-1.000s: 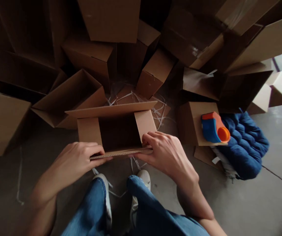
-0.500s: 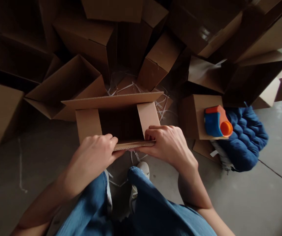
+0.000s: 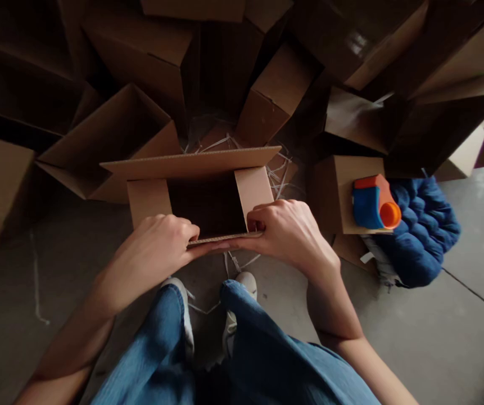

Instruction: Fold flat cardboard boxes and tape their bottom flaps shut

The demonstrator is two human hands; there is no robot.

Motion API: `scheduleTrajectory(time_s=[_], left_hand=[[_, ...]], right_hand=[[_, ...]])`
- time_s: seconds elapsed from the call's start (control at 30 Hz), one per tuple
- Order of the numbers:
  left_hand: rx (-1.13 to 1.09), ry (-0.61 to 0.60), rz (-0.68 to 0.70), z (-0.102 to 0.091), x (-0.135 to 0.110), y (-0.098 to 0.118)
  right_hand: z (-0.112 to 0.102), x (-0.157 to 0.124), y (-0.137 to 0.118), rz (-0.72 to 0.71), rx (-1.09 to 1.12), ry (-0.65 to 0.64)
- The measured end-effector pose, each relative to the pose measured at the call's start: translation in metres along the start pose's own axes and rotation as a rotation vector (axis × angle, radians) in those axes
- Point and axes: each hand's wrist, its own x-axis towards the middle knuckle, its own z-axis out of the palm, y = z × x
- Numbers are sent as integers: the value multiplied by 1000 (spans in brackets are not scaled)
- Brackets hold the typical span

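In front of my legs is a cardboard box [image 3: 253, 194] with its top flaps unfolded and a dark inside. Its far long flap [image 3: 191, 162] stands out beyond the opening, and the two short end flaps lie folded inward. My left hand [image 3: 161, 242] grips the near edge on the left, thumb outside and fingers curled over the top. Farther right along that same edge, my right hand [image 3: 286, 230] is closed on the cardboard, fingertips tucked inside the corner. Both thumbs run along the outer side towards each other.
Several cardboard boxes lie piled beyond, including an open box [image 3: 111, 135] at left. At right, an orange and blue plastic tape dispenser-like object [image 3: 370, 202] rests on a box [image 3: 338, 194] beside a dark blue cushion [image 3: 425, 230]. White straps [image 3: 281, 169] litter the concrete floor.
Both hands have shifted slightly up in the view along with the box, and the near flap edge now tilts differently between them. The surroundings have also shifted slightly up.
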Motion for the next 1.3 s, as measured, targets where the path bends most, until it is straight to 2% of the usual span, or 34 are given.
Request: scheduleTrajectory(time_s=[0.23, 0.37, 0.47, 0.6, 0.7, 0.93, 1.03, 1.13, 1.3], left_hand=[[-34, -19, 3, -4, 2, -3], [-131, -78, 24, -2, 14, -14], [-238, -127, 41, 2, 29, -27], [-356, -113, 60, 7, 40, -40], [-378, -42, 72, 11, 40, -41], [-323, 272, 68, 21, 39, -35], [-267, 361, 75, 26, 39, -33], [-215, 400, 95, 29, 41, -35], [-138, 446, 65, 28, 48, -38]], right_hand=[[-5, 6, -1, 11, -34, -50], [1, 17, 8, -24, 20, -38], [12, 29, 18, -76, 102, 11], [27, 37, 24, -88, 182, 148], [34, 35, 23, -97, 204, 223], [41, 33, 24, -109, 194, 304], [44, 33, 25, -119, 206, 341], [47, 33, 26, -133, 254, 464], [53, 33, 28, -83, 230, 870]])
